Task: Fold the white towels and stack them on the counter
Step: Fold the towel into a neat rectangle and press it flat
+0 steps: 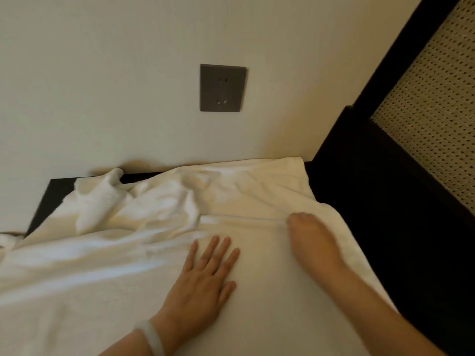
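A large white towel (144, 227) lies spread and rumpled over the dark counter (48, 199), bunched into folds at the back left. My left hand (203, 281) presses flat on the towel with its fingers straight and spread. My right hand (311, 240) is blurred and rests on the towel near a folded edge on the right. Whether its fingers pinch the cloth cannot be made out. A pale bangle sits on my left wrist.
A cream wall with a dark grey socket plate (222, 88) rises just behind the counter. On the right stands dark furniture (385, 201) with a woven cane panel (434, 104). More white cloth (7, 240) shows at the left edge.
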A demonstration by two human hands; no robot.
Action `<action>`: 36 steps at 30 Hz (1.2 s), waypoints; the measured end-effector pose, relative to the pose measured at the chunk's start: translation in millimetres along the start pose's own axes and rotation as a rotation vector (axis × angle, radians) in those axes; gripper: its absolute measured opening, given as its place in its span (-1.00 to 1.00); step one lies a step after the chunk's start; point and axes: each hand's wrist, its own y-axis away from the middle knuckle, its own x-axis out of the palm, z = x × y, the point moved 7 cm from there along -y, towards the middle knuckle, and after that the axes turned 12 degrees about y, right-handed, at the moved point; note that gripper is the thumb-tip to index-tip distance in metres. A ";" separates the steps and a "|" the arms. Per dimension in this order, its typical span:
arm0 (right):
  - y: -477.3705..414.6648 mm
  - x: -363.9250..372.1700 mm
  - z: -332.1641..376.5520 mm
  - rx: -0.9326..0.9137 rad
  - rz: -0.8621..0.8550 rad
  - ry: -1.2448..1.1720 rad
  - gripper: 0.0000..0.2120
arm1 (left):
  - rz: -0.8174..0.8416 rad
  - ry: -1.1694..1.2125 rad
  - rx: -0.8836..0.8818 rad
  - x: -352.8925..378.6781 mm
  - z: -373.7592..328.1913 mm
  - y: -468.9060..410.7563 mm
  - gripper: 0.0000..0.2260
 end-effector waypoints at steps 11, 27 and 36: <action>31.8 44.8 111.3 -0.035 0.154 -0.200 -0.49 | -0.097 -0.077 -0.352 -62.6 151.9 135.2 -0.51; 65.5 21.3 179.0 -0.153 0.181 -0.240 -0.33 | -0.178 0.090 -0.870 -81.6 164.0 212.5 -0.39; 142.3 3.1 163.2 -0.186 0.160 -0.304 -0.39 | -0.243 0.034 -0.875 -52.1 114.6 278.0 -0.47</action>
